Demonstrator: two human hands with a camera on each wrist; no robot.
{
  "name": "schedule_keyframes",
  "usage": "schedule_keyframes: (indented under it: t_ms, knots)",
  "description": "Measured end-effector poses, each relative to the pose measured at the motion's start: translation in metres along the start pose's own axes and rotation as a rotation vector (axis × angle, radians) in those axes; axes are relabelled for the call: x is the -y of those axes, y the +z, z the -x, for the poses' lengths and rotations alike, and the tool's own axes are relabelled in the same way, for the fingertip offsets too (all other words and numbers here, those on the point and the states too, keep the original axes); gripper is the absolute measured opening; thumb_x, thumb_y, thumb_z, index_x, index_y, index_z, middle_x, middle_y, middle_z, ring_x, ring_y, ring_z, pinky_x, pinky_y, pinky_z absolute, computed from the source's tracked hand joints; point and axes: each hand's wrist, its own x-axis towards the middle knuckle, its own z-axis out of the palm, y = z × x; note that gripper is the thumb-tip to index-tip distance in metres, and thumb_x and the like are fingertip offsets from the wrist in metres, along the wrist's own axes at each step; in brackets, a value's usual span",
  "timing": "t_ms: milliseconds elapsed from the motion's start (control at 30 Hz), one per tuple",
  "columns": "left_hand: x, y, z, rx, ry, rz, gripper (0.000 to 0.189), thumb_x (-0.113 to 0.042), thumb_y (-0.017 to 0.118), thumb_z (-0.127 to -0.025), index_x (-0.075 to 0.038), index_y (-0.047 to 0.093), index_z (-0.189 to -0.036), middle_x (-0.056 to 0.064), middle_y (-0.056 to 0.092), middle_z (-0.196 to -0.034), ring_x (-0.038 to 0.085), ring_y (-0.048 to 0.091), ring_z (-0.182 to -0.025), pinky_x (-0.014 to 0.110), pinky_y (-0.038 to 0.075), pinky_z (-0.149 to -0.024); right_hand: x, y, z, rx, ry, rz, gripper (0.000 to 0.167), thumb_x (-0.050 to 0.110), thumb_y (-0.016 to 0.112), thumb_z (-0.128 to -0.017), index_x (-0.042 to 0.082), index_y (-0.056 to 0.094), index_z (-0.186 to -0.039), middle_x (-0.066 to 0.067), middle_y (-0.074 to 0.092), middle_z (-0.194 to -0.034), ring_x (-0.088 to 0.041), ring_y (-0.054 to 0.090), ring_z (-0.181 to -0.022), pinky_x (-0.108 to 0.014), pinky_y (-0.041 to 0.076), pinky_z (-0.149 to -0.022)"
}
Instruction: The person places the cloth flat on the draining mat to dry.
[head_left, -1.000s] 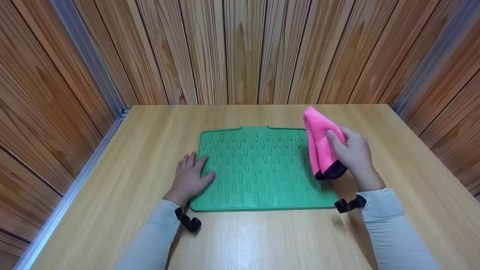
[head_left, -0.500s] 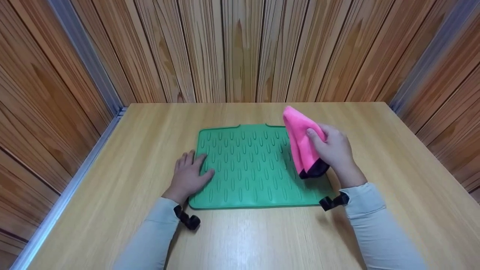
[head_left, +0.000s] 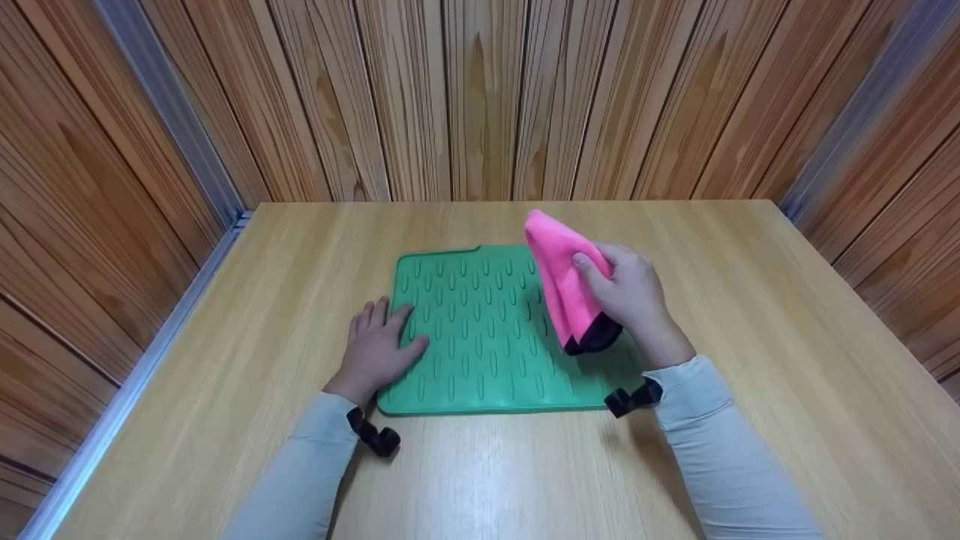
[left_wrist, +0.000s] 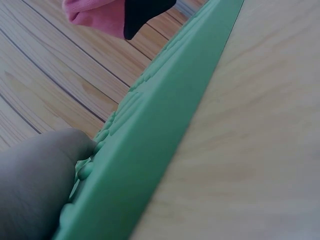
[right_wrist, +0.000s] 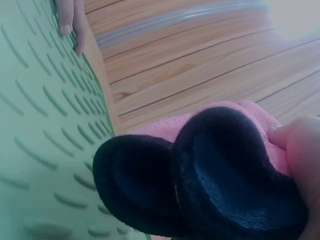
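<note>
A green mat (head_left: 465, 337) with raised oval ridges lies on the table. My left hand (head_left: 373, 346) rests at its left edge, fingers spread, the thumb over the ridges. Above the right part of the mat, my right hand (head_left: 634, 289) grips a folded pink cloth (head_left: 559, 274) with a black end. The right thumb lies across the front of the cloth, while the other fingers are mostly hidden behind it. From the right wrist, the black end (right_wrist: 225, 170) appears as two thick, fuzzy folds. In the left wrist view the cloth (left_wrist: 97, 12) hangs apart from the mat.
The light wooden table (head_left: 480, 480) extends around the mat on all sides. Wood-plank walls (head_left: 480, 105) stand behind it and at both sides, with metal strips (head_left: 172, 97) at the corners. A black band (head_left: 375, 435) with a small mount is on each wrist.
My right hand has moved left with the pink cloth, from beyond the mat's right edge to over its right part. The left hand stays in place.
</note>
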Motion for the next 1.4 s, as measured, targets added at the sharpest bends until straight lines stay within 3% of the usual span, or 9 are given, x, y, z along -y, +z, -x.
schedule_keyframes:
  t_ms: [300,533,700,867,1033,1167,1400]
  knots:
    - [0.001,0.001,-0.001,0.003,-0.009,-0.005,0.077,-0.049,0.057,-0.110,-0.008,0.043,-0.173,0.032,0.020,-0.186,0.056,0.009,-0.175,0.071,0.006,-0.143,0.006,0.015,-0.004,0.002,-0.018,-0.022,0.037,0.031,0.067,-0.114,0.003,0.079,-0.134,-0.021,0.074,-0.104,-0.028,0.064,-0.088,-0.032,0.050,-0.077]
    - [0.000,0.000,0.000,0.007,-0.012,0.007,0.077,-0.049,0.058,-0.110,-0.009,0.043,-0.173,0.032,0.018,-0.186,0.056,0.008,-0.176,0.070,0.005,-0.143,0.006,0.033,-0.004,0.020,-0.063,0.002,0.038,0.031,0.067,-0.114,0.003,0.079,-0.137,-0.022,0.075,-0.108,-0.030,0.065,-0.095,-0.033,0.050,-0.079]
    - [0.000,0.001,0.001,0.011,-0.011,0.007,0.078,-0.050,0.058,-0.109,-0.009,0.043,-0.173,0.032,0.018,-0.186,0.056,0.008,-0.176,0.070,0.005,-0.143,0.003,0.051,-0.001,0.065,-0.095,0.041,0.040,0.030,0.066,-0.114,0.004,0.077,-0.142,-0.022,0.079,-0.121,-0.036,0.072,-0.105,-0.046,0.059,-0.091]
    - [0.000,0.000,0.000,0.013,-0.011,0.002,0.078,-0.050,0.057,-0.110,-0.008,0.043,-0.173,0.032,0.018,-0.186,0.057,0.008,-0.175,0.071,0.005,-0.143,0.000,0.067,0.001,0.150,-0.094,0.113,0.043,0.029,0.068,-0.113,0.004,0.074,-0.148,-0.024,0.076,-0.141,-0.044,0.072,-0.126,-0.061,0.059,-0.110]
    - [-0.002,-0.001,-0.001,0.004,-0.007,-0.002,0.077,-0.049,0.058,-0.109,-0.008,0.044,-0.172,0.032,0.021,-0.185,0.057,0.010,-0.175,0.072,0.006,-0.142,-0.004,0.077,0.002,0.325,-0.087,0.205,0.056,0.032,0.067,-0.113,0.005,0.060,-0.162,-0.026,0.066,-0.159,-0.046,0.065,-0.146,-0.063,0.052,-0.123]
    - [-0.002,-0.001,-0.001,0.011,-0.014,-0.003,0.077,-0.049,0.058,-0.109,-0.009,0.044,-0.173,0.031,0.020,-0.186,0.056,0.009,-0.175,0.071,0.006,-0.142,-0.005,0.081,0.006,0.443,-0.055,0.229,0.066,0.033,0.066,-0.113,0.005,0.048,-0.170,-0.025,0.060,-0.166,-0.044,0.060,-0.152,-0.062,0.049,-0.128]
    - [-0.001,-0.001,0.000,0.016,-0.027,0.006,0.076,-0.049,0.058,-0.110,-0.011,0.043,-0.174,0.030,0.018,-0.187,0.056,0.007,-0.176,0.071,0.004,-0.143,-0.008,0.085,0.009,0.489,-0.052,0.237,0.071,0.035,0.064,-0.114,0.003,0.041,-0.173,-0.023,0.048,-0.177,-0.045,0.044,-0.167,-0.062,0.037,-0.137]
